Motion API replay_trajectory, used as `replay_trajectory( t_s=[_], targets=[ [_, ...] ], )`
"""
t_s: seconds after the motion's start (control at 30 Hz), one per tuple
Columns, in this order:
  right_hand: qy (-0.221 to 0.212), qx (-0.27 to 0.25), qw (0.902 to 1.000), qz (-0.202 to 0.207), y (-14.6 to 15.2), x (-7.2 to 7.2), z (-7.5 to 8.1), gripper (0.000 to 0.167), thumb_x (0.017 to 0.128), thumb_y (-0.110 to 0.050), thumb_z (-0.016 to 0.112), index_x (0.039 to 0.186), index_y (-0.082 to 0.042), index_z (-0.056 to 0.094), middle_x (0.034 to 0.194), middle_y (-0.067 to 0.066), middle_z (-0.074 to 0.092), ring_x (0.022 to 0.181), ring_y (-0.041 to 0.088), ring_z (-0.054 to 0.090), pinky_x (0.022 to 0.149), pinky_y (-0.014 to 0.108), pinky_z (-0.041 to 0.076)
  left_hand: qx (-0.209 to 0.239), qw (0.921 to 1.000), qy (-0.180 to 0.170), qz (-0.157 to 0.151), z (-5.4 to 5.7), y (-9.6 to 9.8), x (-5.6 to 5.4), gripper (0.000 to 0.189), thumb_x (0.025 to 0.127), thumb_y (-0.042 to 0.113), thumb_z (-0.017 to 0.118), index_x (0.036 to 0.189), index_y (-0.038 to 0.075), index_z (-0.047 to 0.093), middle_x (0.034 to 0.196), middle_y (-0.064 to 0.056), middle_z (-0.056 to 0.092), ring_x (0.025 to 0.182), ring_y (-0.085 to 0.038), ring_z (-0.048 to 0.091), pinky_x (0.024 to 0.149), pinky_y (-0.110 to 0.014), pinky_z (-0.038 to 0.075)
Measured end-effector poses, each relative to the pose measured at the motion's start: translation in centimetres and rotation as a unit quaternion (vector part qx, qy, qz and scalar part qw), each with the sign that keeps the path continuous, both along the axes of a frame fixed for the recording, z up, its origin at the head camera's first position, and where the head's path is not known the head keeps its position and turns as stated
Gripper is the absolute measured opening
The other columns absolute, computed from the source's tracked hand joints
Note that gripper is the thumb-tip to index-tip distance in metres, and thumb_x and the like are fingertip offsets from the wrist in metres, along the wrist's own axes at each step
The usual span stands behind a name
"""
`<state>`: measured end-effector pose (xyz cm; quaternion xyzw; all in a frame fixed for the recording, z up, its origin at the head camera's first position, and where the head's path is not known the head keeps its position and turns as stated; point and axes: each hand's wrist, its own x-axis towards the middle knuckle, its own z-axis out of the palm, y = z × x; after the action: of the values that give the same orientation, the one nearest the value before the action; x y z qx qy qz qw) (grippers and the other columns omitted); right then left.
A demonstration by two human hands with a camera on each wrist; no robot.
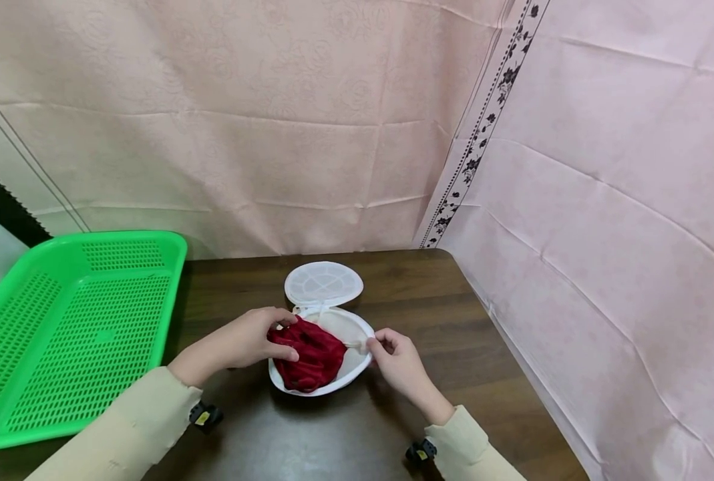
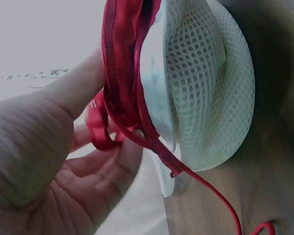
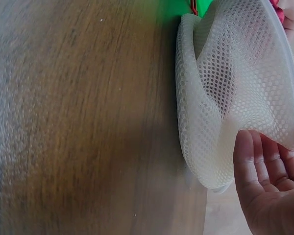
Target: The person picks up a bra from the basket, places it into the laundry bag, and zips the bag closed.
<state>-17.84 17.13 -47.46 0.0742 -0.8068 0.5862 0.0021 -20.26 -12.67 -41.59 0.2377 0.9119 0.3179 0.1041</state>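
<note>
A mesh bag (image 1: 338, 325) sits on the dark, wood-grained table (image 1: 429, 314), toward its far middle, to the right of the basket (image 1: 175, 294). It is white and rounded, its padded-looking wall made of fine honeycomb netting, with a smooth pale band round the mouth. Its flap (image 1: 323, 284) lies folded back on the far side, a flattish oval with pale lines crossing it like spokes.

The red cloth (image 1: 311, 357), soft and crumpled with a slight sheen, fills the left and near part of the bag's mouth. A thin red cord (image 2: 213, 185) trails from it down over the outside of the bag.

The left hand (image 1: 248, 341) grips the cloth at its left edge, thumb apart from the curled fingers, red fabric caught between them. The right hand (image 1: 400, 364) pinches the bag's right rim between thumb and forefinger; its other fingers lie close together along the outer netting.

The basket is bright green plastic, shallow and round-cornered, with slotted walls and floor. Pale pink drapes (image 1: 272, 153), creased and faintly embossed, hang beyond the table and to the right.
</note>
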Motion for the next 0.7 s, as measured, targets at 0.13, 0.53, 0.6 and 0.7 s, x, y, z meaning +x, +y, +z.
replay_trajectory(
  t_s=[0.13,0.53,0.6,0.7],
  targets=[
    [-0.007,0.002,1.0000,-0.003,-0.1,0.0,0.1,0.012,0.094,-0.010,0.062,0.090,0.000,0.067,0.076,0.008,0.064,0.070,0.039,0.063,0.066,0.050,0.054,0.030,0.9993,0.012,-0.018,-0.3,0.4,-0.1,0.057,0.072,0.036,0.085,0.117,0.008,0.064,0.104,0.001,0.062,0.090,-0.014,0.058,0.080,-0.035,0.049],
    [-0.008,-0.010,0.9999,0.008,-0.3,0.1,0.4,0.013,0.094,-0.011,0.063,0.092,0.002,0.066,0.078,0.011,0.064,0.068,0.028,0.064,0.064,0.042,0.056,0.000,0.9932,0.095,-0.067,-3.5,1.7,-0.4,0.031,0.077,0.020,0.083,0.102,0.008,0.068,0.100,0.000,0.059,0.092,-0.017,0.056,0.085,-0.036,0.048],
    [-0.010,-0.005,0.9999,0.010,-0.3,0.1,0.4,0.014,0.095,-0.011,0.062,0.092,0.002,0.066,0.078,0.010,0.064,0.069,0.030,0.064,0.066,0.046,0.055,-0.004,0.9930,0.099,-0.065,-3.8,1.6,-0.4,0.028,0.078,0.019,0.082,0.101,0.009,0.068,0.099,0.001,0.059,0.091,-0.016,0.056,0.084,-0.036,0.048],
    [-0.010,0.000,0.9999,0.007,-0.3,0.0,0.3,0.013,0.095,-0.010,0.061,0.090,0.001,0.065,0.077,0.009,0.063,0.069,0.033,0.064,0.067,0.049,0.055,-0.007,0.9928,0.111,-0.046,-3.6,1.3,-0.4,0.028,0.079,0.024,0.081,0.102,0.012,0.068,0.099,0.004,0.059,0.092,-0.014,0.056,0.085,-0.036,0.048]
  ],
)
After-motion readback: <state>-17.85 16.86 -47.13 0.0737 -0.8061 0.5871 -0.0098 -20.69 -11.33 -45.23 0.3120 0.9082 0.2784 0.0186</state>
